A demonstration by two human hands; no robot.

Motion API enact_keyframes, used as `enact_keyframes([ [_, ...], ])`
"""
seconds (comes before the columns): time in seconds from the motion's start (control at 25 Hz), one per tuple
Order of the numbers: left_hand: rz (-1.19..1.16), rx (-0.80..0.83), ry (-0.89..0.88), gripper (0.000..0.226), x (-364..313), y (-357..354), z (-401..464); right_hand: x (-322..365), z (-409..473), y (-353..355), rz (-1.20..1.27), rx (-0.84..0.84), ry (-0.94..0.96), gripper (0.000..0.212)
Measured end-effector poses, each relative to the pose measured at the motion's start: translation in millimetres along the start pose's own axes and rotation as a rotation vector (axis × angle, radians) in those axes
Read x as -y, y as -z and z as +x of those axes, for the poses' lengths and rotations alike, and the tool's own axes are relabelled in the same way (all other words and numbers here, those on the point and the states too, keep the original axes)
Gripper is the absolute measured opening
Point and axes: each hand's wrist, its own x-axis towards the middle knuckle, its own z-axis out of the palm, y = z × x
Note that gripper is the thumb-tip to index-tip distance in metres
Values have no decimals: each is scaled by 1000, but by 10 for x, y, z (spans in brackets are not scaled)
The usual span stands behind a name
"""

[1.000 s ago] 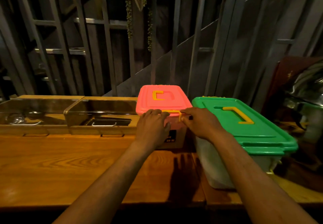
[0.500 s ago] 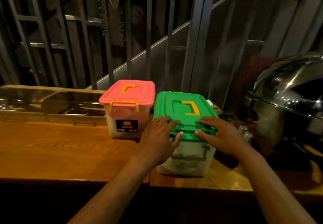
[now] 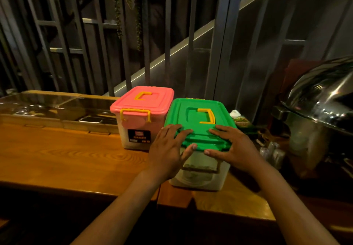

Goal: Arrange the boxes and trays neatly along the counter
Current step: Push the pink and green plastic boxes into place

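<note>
Both hands lie flat and spread on the near edge of the green-lidded box (image 3: 198, 130), the left hand (image 3: 168, 149) and right hand (image 3: 232, 148) each with a wide grip that closes on nothing, thumbs hooked under the lid's front lip. That hold looks suited to sliding or squaring the box, not lifting it. The box is translucent with a yellow handle and sits at the near edge of the wooden desk (image 3: 63, 158). Just beside it, farther back on its left, stands the pink-lidded box (image 3: 142, 116); trays (image 3: 57, 111) line the far edge.
</note>
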Motion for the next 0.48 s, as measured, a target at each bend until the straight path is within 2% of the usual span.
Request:
enact_keyframes([
  [0.12,29,15,-13,54,83,-107,145,-43,168,-7,-13,52,-17,92],
  [0.48,38,85,-37,58,404,-480,705,-337,822,-144,-15,155,-98,93],
])
